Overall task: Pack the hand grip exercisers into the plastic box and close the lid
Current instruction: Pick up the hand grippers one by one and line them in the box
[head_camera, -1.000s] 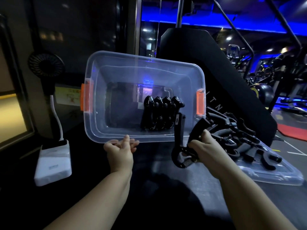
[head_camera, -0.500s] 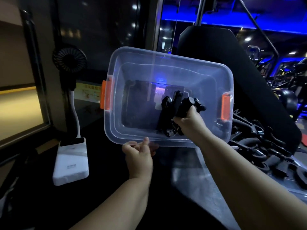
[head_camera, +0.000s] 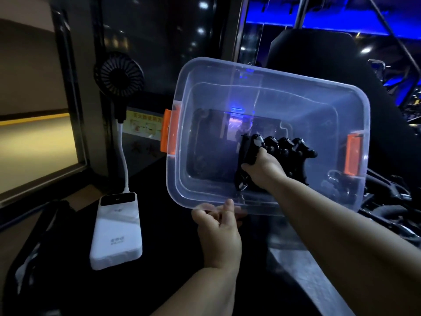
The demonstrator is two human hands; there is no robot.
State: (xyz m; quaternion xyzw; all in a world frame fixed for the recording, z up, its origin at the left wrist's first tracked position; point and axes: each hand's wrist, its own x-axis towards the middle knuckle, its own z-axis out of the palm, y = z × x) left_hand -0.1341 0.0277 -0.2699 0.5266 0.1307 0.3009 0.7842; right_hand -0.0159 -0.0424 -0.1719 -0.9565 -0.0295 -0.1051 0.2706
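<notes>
A clear plastic box (head_camera: 268, 87) with orange latches (head_camera: 169, 133) sits tilted toward me on a dark surface. My left hand (head_camera: 218, 226) grips its near rim. My right hand (head_camera: 262, 169) is inside the box, closed on a black hand grip exerciser (head_camera: 248, 153). It sets this one at the left end of a row of several black exercisers (head_camera: 289, 149) standing on the box floor. More black exercisers (head_camera: 387, 201) lie in a heap to the right of the box, partly hidden by its wall.
A white power bank (head_camera: 116, 231) lies left of the box, with a small black fan (head_camera: 119, 75) on a white stalk rising from it. A black bag strap (head_camera: 43, 229) lies at the far left. Gym machines stand behind on the right.
My right hand carried one exerciser from outside the box's right side into the box and lowered it beside the row. My view shifted left, so the box now sits further right.
</notes>
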